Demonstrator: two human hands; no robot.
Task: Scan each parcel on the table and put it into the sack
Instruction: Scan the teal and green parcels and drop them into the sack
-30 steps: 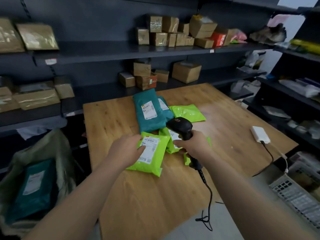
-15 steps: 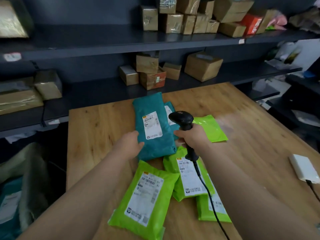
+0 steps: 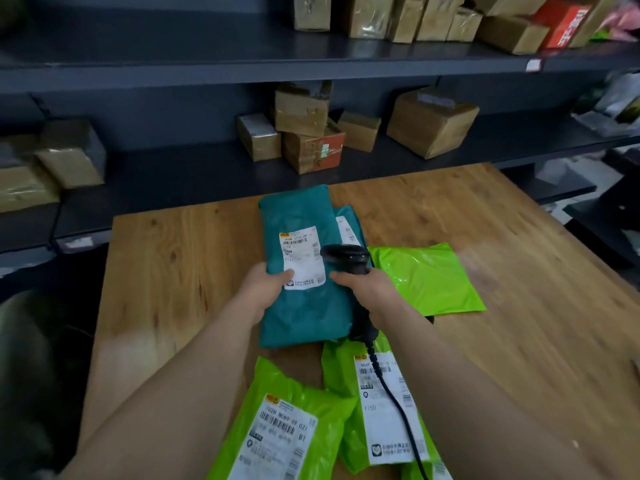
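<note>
Our left hand [image 3: 265,289] grips the top teal parcel [image 3: 301,313] at its left edge, with the thumb curled onto the white label [image 3: 301,251] and the fingers hidden underneath. Our right hand [image 3: 369,294] is wrapped firmly round the handle of the black scanner [image 3: 346,259]. The scanner's head stands just beyond the knuckles, over the parcel's right edge and beside the label; we cannot tell whether it touches. A second teal parcel [image 3: 349,226] peeks out from under the first, beyond the scanner head. Just right of the right hand lies a plain green parcel [image 3: 426,278]. Nearer to us than both hands, two labelled green parcels [image 3: 287,420] lie face up, and the scanner cable [image 3: 398,403] trails back from the right hand across the right-hand one. All of this rests on the wooden table [image 3: 173,254]. Beyond both hands, cardboard boxes [image 3: 304,112] sit on dark shelves.
</note>
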